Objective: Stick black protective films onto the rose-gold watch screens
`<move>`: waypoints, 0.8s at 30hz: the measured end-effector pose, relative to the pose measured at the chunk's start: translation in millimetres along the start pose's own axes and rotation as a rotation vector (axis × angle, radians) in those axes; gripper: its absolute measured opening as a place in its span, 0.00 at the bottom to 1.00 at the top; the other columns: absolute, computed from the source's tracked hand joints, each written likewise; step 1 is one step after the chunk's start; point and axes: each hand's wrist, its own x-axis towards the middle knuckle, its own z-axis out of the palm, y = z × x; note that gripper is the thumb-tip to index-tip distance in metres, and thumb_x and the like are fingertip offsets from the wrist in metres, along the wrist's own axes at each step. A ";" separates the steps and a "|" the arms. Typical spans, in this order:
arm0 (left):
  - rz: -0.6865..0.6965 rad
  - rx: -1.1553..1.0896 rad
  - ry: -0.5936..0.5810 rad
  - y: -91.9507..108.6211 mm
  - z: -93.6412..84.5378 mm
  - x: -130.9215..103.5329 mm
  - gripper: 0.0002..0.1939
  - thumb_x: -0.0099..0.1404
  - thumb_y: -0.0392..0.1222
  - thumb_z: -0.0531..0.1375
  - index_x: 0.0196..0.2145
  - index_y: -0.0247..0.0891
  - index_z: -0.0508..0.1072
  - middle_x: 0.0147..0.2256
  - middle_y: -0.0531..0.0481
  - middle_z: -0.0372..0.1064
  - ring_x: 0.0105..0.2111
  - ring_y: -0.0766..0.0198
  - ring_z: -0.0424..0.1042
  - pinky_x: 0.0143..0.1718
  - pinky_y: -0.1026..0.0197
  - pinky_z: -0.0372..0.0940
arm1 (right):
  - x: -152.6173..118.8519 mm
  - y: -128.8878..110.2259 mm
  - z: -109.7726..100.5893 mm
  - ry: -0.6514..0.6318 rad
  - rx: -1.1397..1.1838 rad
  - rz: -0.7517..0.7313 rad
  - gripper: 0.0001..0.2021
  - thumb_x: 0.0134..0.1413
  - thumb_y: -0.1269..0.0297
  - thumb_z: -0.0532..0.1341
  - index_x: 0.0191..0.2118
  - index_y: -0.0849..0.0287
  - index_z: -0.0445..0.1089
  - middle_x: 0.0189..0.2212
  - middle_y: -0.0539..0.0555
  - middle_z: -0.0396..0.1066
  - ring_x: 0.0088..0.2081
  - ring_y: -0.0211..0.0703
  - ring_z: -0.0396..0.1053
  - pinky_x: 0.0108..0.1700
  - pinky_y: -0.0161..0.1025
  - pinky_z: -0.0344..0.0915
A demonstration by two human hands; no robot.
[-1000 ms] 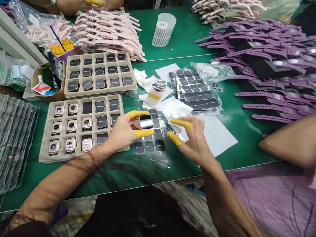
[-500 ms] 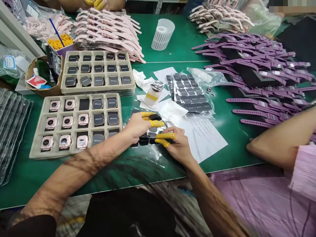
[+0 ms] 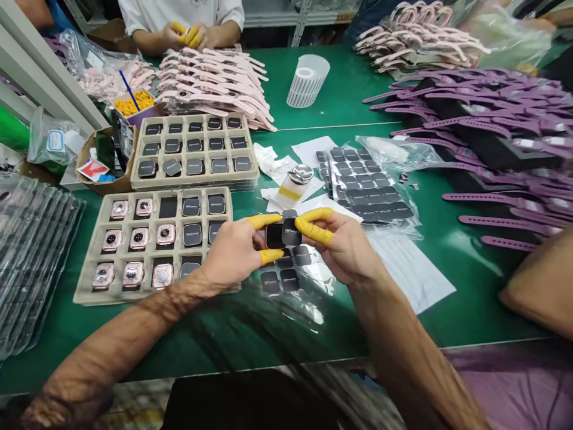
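My left hand, in yellow finger cots, grips a smartwatch body by its edges, its black screen toward me. My right hand, also in yellow cots, pinches a dark printed screen sticker at its right edge. The sticker is upright beside the screen and overlaps its right side; whether they touch I cannot tell. Below both hands lies a clear sheet with more dark stickers. Left of them is a beige tray of watch bodies, some back up, some sticker up; one compartment shows only a black pad.
Behind stands a second filled tray. A pump bottle, papers and sticker sheets lie beyond my hands. Purple straps crowd the right, clear plastic trays the left. A co-worker's hands are across the table.
Both hands have risen off the sticker sheet. My right hand has lifted a sticker from there to the watch body, whose screen now faces me. The view has shifted too.
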 end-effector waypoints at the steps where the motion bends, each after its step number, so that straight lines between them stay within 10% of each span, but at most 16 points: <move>1: -0.006 0.008 -0.027 -1.6 -0.5 1.3 0.30 0.54 0.40 0.73 0.56 0.44 0.80 0.27 0.55 0.78 0.30 0.59 0.77 0.40 0.57 0.69 | 2.1 5.4 3.1 -0.003 0.015 0.035 0.20 0.30 0.53 0.82 0.30 0.57 0.79 0.27 0.48 0.77 0.30 0.35 0.73 0.33 0.33 0.72; 24: -0.038 0.114 -0.110 -4.0 6.1 5.9 0.26 0.56 0.43 0.72 0.53 0.39 0.81 0.28 0.51 0.81 0.31 0.56 0.79 0.41 0.55 0.71 | -4.5 22.8 6.3 0.006 -0.060 0.046 0.17 0.32 0.58 0.81 0.31 0.56 0.80 0.28 0.50 0.80 0.30 0.41 0.76 0.35 0.38 0.75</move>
